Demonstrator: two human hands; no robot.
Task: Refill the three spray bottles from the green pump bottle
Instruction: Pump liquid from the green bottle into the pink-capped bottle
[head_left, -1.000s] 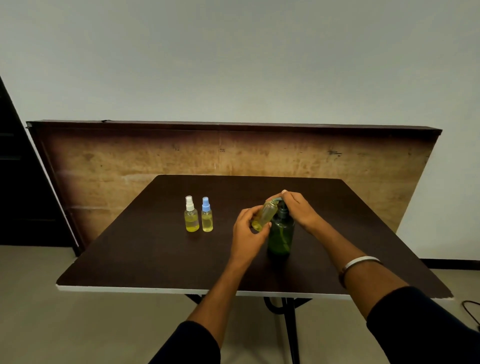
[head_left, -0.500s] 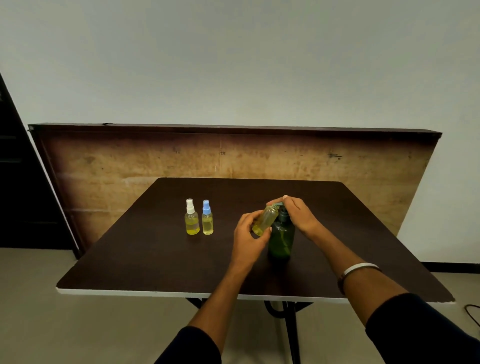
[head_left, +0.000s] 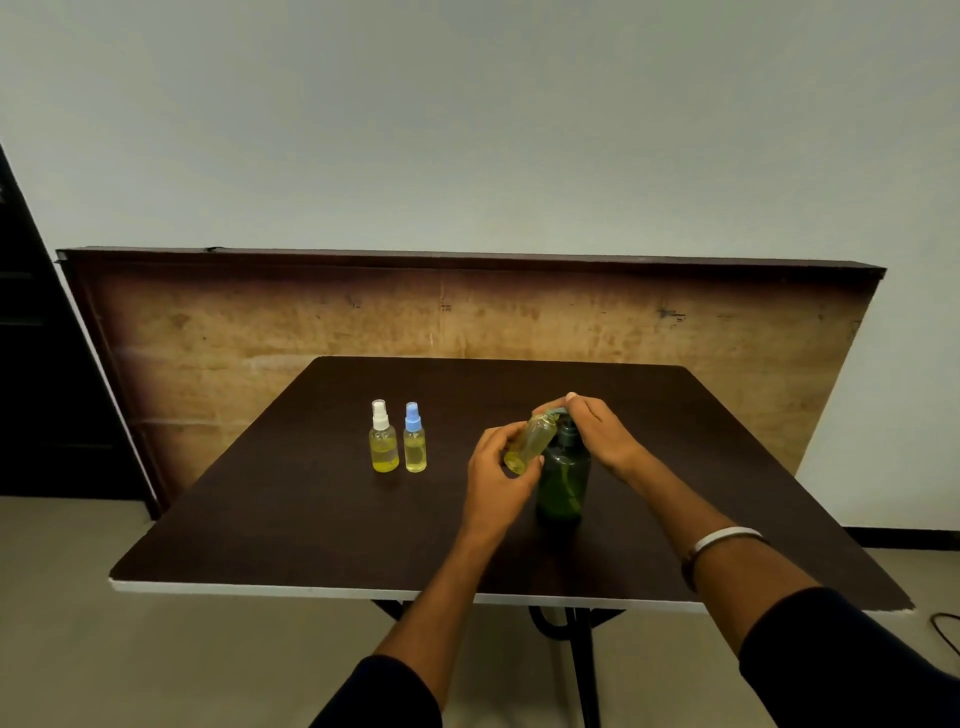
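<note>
1. The left hand (head_left: 493, 475) grips an uncapped spray bottle (head_left: 530, 442), tilted so its mouth meets the spout of the green pump bottle (head_left: 563, 480), likely to catch the liquid.
2. The right hand (head_left: 597, 431) rests on the pump head, fingers curled over it, apparently pressing.
3. The tilted bottle holds a little yellow liquid at its base.
4. The white-capped bottle (head_left: 383, 439) and blue-capped bottle (head_left: 414, 440) stand capped on the worktop (head_left: 291, 509), each around half full.
</note>
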